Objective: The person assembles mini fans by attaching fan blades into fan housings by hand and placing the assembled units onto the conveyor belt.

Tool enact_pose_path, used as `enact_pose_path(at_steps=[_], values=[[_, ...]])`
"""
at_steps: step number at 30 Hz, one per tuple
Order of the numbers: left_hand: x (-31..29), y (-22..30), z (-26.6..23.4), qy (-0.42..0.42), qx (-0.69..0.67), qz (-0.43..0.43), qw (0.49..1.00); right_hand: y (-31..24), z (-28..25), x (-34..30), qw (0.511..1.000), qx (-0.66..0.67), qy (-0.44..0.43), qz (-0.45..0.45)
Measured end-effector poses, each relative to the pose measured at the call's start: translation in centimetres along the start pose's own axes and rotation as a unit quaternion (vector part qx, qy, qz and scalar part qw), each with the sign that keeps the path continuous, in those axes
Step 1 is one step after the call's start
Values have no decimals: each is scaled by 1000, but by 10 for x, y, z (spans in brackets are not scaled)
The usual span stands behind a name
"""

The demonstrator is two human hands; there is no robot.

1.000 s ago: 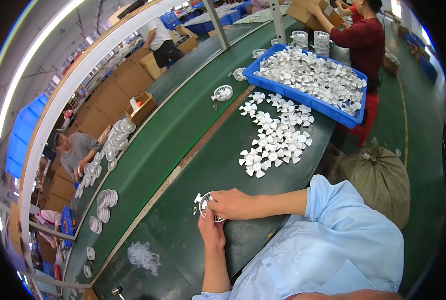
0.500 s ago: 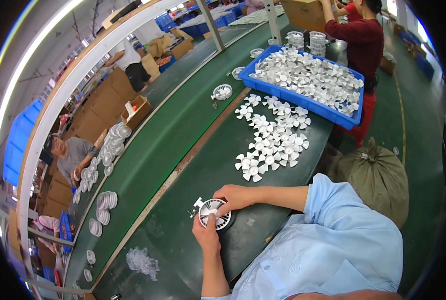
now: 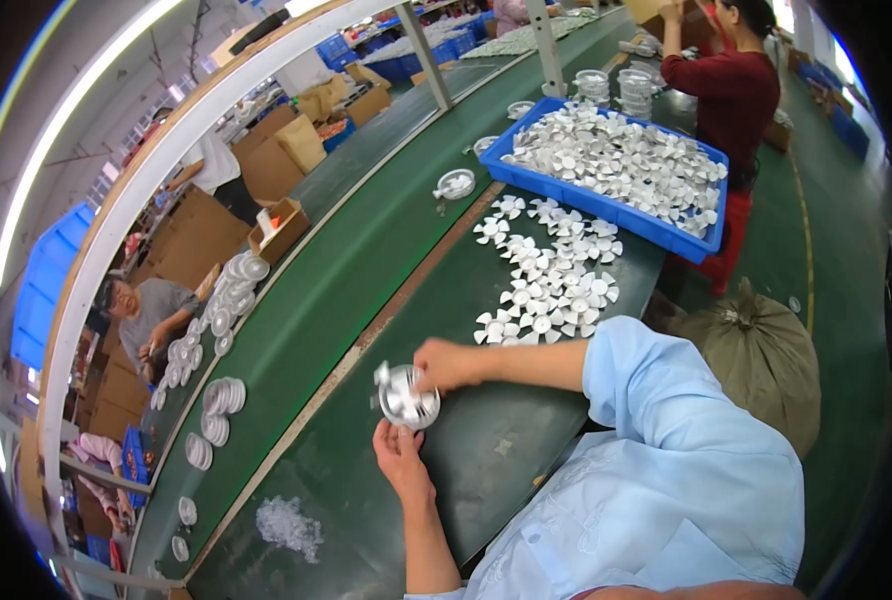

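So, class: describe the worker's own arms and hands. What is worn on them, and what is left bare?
Both hands are bare, no gloves: the left hand and the right hand. The forearms are uncovered too. The right arm wears a loose, light blue short sleeve, part of a pale blue shirt. No watch or rings can be made out.

Single head-worn fisheye view, steeply down over green workbench (image 3: pixel 366 290).

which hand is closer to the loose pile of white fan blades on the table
Right. The right hand sits just below and left of the loose fan blades, gripping the round fan part. The left hand is farther down, beneath that part.
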State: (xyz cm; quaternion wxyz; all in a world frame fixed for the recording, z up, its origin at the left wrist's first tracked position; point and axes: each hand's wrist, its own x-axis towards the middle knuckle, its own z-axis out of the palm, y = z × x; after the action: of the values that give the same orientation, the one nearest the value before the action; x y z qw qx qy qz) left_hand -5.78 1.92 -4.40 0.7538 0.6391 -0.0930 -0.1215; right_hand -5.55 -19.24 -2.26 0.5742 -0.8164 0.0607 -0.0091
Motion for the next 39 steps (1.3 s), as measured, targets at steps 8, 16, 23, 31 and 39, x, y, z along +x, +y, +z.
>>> enact_pose_path(at_steps=[8, 16, 23, 31, 39], values=[[-3, -15, 2, -60, 69, 6, 996, 14, -20, 15, 954, 281, 85, 60], [3, -19, 7, -66, 141, 26, 987, 19, -38, -79, 966, -222, 74, -108], [6, -24, 1, -47, 251, 98, 962, 17, -81, -116, 893, -414, 120, -133], [-2, -29, 5, -50, 215, 63, 973, 36, -70, -99, 910, -378, 140, -102], [-4, -14, 7, -75, 181, 59, 979, -8, -38, -84, 939, -258, 153, -168]])
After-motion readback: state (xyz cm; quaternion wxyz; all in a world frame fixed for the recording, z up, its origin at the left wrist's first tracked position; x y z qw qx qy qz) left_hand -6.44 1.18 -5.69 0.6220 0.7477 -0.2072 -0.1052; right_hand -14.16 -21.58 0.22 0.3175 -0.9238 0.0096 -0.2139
